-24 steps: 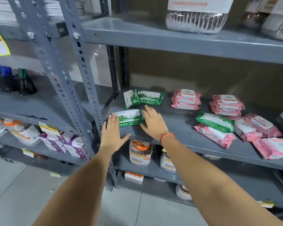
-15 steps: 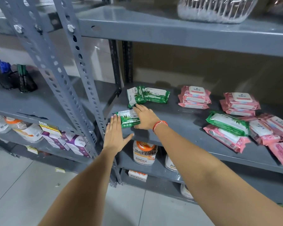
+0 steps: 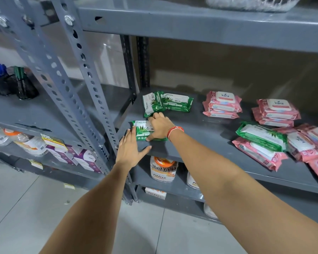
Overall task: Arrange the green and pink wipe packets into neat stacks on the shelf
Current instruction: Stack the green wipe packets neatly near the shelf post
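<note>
Green plastic shows under the right hand (image 3: pixel 161 127), which lies flat on top of the front green packet (image 3: pixel 142 130) at the shelf's (image 3: pixel 215 142) front left corner; its grip is a spread, pressing palm with the thumb along the packet's near edge, not a closed pinch. A moment ago that hand rested just beside the packet's right end; it has since slid onto it, and its fingertips now reach up to touch the back green packets (image 3: pixel 166 103), 2 of them lying crossed and untidy. I take that as the start of gathering the greens into 1 pile. The left hand (image 3: pixel 131 151) is open and flat, holding nothing, fingertips against the front packet's left edge, steadying it as before. Further right sit 2 fairly neat pink stacks (image 3: pixel 222 105), and beyond them a loose heap (image 3: pixel 301 143) of pink packets with 1 green packet (image 3: pixel 261 136) lying on top, untouched so far.
</note>
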